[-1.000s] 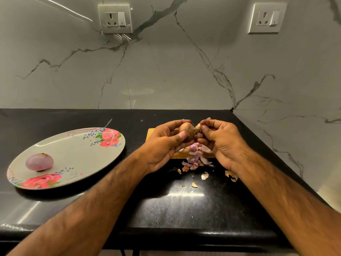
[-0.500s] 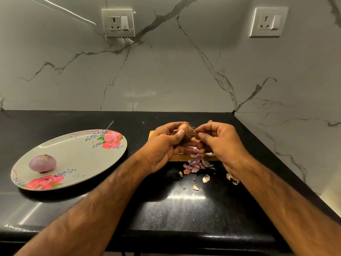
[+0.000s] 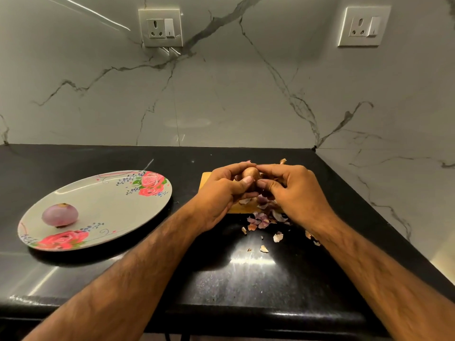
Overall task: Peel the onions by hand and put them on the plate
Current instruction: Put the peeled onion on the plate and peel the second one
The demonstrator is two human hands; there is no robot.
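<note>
Pinching a small, brown-skinned onion (image 3: 250,173) are the left fingers (image 3: 242,181) and right fingers (image 3: 268,185).

— What carries it all?
— A glossy black stone countertop (image 3: 246,279), with light glaring off its near part.
— And directly on it?
— At the left, an oval plate (image 3: 105,207) printed with pink roses. Right of that, well apart, a small wooden board (image 3: 206,178) (only its edges show). Onion-skin scraps (image 3: 261,221) lie scattered on the stone just in front of the board.
</note>
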